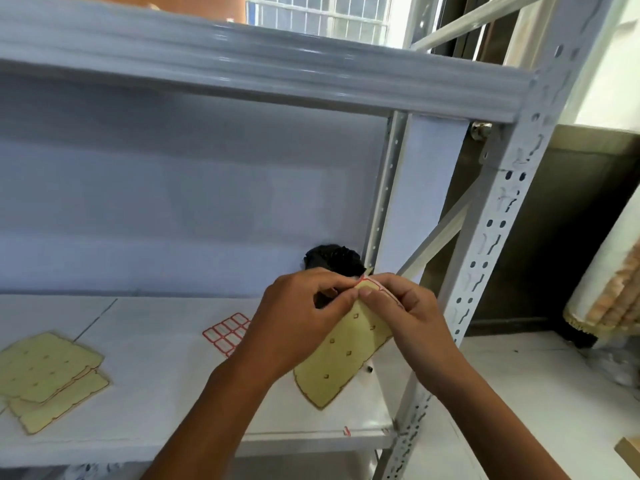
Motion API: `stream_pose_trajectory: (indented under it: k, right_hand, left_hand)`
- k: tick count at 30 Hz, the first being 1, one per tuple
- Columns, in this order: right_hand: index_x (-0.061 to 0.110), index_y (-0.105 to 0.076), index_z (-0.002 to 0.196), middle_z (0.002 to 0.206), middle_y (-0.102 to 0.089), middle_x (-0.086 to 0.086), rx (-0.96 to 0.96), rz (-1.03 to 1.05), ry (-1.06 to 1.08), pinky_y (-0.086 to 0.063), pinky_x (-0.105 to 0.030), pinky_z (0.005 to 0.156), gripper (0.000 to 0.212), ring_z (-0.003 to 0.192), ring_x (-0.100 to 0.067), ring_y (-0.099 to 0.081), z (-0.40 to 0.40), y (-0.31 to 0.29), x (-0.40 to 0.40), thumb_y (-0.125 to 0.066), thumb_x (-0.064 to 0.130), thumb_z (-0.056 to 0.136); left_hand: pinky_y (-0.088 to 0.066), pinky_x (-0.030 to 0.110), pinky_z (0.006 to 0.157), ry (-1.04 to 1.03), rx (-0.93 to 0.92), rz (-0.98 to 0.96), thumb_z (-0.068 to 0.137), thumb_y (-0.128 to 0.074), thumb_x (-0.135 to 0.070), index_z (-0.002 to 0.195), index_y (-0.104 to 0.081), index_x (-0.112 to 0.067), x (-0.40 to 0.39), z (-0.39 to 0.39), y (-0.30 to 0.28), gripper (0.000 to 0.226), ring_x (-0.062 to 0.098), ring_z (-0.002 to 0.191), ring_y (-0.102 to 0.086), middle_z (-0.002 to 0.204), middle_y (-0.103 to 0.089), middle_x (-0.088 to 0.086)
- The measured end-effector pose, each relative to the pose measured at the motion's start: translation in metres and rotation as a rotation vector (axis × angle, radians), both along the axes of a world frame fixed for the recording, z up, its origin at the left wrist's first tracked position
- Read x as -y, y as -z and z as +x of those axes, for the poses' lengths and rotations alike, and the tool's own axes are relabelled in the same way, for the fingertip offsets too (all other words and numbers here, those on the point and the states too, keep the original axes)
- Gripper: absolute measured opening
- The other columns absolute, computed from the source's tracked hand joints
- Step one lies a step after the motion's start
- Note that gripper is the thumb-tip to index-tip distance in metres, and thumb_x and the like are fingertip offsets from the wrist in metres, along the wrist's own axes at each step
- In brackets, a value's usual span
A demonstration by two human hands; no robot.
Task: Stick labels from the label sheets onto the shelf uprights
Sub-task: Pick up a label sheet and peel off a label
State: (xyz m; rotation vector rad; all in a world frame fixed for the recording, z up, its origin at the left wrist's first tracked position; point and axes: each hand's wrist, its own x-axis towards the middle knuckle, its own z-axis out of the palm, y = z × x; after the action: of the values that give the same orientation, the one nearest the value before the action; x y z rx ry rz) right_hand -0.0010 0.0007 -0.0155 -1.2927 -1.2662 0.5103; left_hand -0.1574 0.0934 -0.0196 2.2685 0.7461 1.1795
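A white metal shelving unit (pixel 242 81) fills the view, its perforated white front upright (pixel 498 244) standing at the right edge of the white shelf board (pixel 156 375). Two used yellow backing sheets (pixel 48 375) lie stacked near the board's front left corner. A red-bordered white label sheet (pixel 227 332) lies flat toward the middle of the board, partly behind the left hand (pixel 298 323). A crumpled black object (pixel 332 261) sits at the back right. Above the board's right end, both hands hold a yellow label sheet (pixel 349 351) by its top edge: the left hand's fingers are closed on it, and the right hand (pixel 412 313) pinches the curled red-edged corner.
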Motion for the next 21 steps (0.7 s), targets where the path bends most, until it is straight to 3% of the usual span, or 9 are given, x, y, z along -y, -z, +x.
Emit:
stream_pose_trajectory:
  k: [4, 8, 10, 12, 14, 21]
  right_hand:
    - [0.027, -0.079, 0.102, 0.091, -0.077, -0.001, 0.084, -0.039, -0.031, -0.06, -0.03, 0.076, 0.019, 0.087, -0.02, -0.075, 0.0075, -0.0057, 0.0046, -0.063, 0.036, 0.099]
    - [0.027, -0.079, 0.099, 0.089, -0.075, 0.0, 0.123, -0.071, -0.028, -0.058, -0.03, 0.077, 0.017, 0.084, -0.016, -0.073, 0.0104, -0.0035, 0.0062, -0.063, 0.029, 0.104]
    - [0.024, -0.079, 0.1, 0.09, -0.076, -0.002, 0.131, -0.077, -0.028, -0.058, -0.034, 0.077, 0.018, 0.085, -0.019, -0.073, 0.0105, -0.0017, 0.0058, -0.062, 0.024, 0.105]
    - [0.024, -0.079, 0.101, 0.091, -0.076, -0.003, 0.146, -0.076, -0.026, -0.06, -0.037, 0.079, 0.018, 0.086, -0.02, -0.074, 0.0101, -0.0005, 0.0047, -0.062, 0.026, 0.104]
    - [0.027, -0.079, 0.101, 0.092, -0.076, -0.001, 0.15, -0.078, -0.021, -0.06, -0.035, 0.079, 0.017, 0.086, -0.018, -0.074, 0.0099, -0.0001, 0.0036, -0.062, 0.028, 0.104]
    - [0.025, -0.082, 0.101, 0.092, -0.078, 0.001, 0.151, -0.071, -0.026, -0.061, -0.025, 0.075, 0.017, 0.086, -0.018, -0.076, 0.0101, -0.0005, 0.003, -0.065, 0.024, 0.103]
  left_hand:
    - [-0.047, 0.0, 0.068, 0.079, 0.0, -0.126, 0.09, -0.068, -0.044, 0.105, -0.078, -0.041, 0.0035, -0.0012, -0.0045, 0.018, -0.016, 0.088, -0.065, 0.083, -0.07, -0.032]
    - [-0.053, 0.006, 0.073, 0.122, 0.001, -0.16, 0.092, -0.068, -0.039, 0.095, -0.072, -0.053, 0.005, -0.0033, -0.0096, 0.014, -0.011, 0.087, -0.07, 0.085, -0.075, -0.029]
    - [-0.056, 0.009, 0.075, 0.119, -0.007, -0.153, 0.092, -0.068, -0.041, 0.097, -0.075, -0.049, 0.0048, -0.0037, -0.0098, 0.012, -0.01, 0.085, -0.071, 0.086, -0.076, -0.027]
    - [-0.058, 0.013, 0.076, 0.115, -0.014, -0.148, 0.087, -0.067, -0.05, 0.106, -0.078, -0.04, 0.0054, -0.0026, -0.0085, 0.023, -0.009, 0.085, -0.072, 0.088, -0.076, -0.025]
    - [-0.059, 0.015, 0.077, 0.099, -0.03, -0.128, 0.085, -0.066, -0.054, 0.111, -0.078, -0.036, 0.0051, -0.0015, -0.007, 0.034, -0.009, 0.086, -0.072, 0.091, -0.077, -0.023]
    - [-0.061, 0.019, 0.076, 0.057, -0.054, -0.09, 0.092, -0.062, -0.05, 0.11, -0.079, -0.035, 0.0054, -0.0037, -0.0069, 0.029, -0.001, 0.085, -0.074, 0.093, -0.078, -0.02]
